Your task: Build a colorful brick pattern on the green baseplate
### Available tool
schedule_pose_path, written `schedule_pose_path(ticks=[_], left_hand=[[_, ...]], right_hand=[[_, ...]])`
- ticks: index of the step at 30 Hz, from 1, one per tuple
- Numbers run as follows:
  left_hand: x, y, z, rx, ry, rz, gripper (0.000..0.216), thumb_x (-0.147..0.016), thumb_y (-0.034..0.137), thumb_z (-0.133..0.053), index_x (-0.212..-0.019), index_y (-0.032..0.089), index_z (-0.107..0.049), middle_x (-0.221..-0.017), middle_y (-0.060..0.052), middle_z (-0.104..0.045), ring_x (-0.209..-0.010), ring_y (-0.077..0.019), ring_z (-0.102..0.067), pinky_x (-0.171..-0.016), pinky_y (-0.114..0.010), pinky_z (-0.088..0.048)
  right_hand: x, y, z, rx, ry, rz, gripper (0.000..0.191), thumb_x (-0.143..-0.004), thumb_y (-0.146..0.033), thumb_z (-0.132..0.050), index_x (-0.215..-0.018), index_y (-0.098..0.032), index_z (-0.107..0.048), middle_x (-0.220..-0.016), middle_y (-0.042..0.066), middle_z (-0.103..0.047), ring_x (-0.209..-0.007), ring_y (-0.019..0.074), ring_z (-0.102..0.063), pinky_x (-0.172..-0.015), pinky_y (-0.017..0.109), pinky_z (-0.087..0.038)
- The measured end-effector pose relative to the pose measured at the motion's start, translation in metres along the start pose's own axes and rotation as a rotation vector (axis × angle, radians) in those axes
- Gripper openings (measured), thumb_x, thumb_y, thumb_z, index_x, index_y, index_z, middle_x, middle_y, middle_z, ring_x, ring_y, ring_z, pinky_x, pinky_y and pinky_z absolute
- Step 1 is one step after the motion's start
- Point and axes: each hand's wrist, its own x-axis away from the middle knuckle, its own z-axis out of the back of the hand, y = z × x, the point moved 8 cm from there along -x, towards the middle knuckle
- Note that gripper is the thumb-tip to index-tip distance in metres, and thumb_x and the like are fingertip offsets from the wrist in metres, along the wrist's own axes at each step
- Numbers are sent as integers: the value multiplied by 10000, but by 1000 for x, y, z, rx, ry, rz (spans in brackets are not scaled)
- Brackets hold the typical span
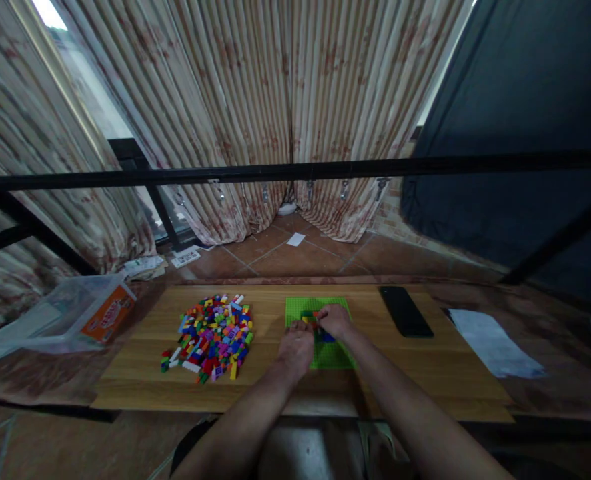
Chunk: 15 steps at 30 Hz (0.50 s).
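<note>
A green studded baseplate (333, 357) lies on the wooden table, with a small build of toy bricks (326, 337) on it in blue, red and green. My left hand (296, 343) rests over the plate's left edge, its fingers curled against the left side of the build. From the right, my right hand (334, 321) reaches across the plate with fingers pinched together at the upper part of the build. Whatever either set of fingertips holds is hidden or too small to name.
To the left, a pile of loose multicoloured bricks (215, 337) is spread on the table (145, 383). A black phone (405, 311) lies on the right. Beyond the table ends are a clear plastic box (70, 300) and white paper (493, 343). A black rail (255, 175) crosses behind.
</note>
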Motion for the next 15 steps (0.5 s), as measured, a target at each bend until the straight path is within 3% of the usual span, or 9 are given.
schedule_pose_path(ticks=[10, 15], left_hand=[[7, -6, 5, 88, 48, 24, 389, -806, 7, -455, -1117, 139, -647, -1106, -132, -694, -1113, -228, -623, -1002, -357, -474], [24, -19, -1, 199, 158, 58, 646, -756, -40, -424, -1364, 166, -498, -1301, -103, -628, -1235, -191, -557, -1070, -319, -436]], right_hand=[[14, -16, 15, -108, 119, 97, 326, -925, -368, -588, -1191, -180, -589, -1206, 77, -611, -1005, 197, -623, -853, 408, -542], [69, -18, 22, -194, 283, 179, 157, -887, -209, -562, -895, -165, -712, -971, 94, -715, -950, 216, -667, -840, 344, -513]])
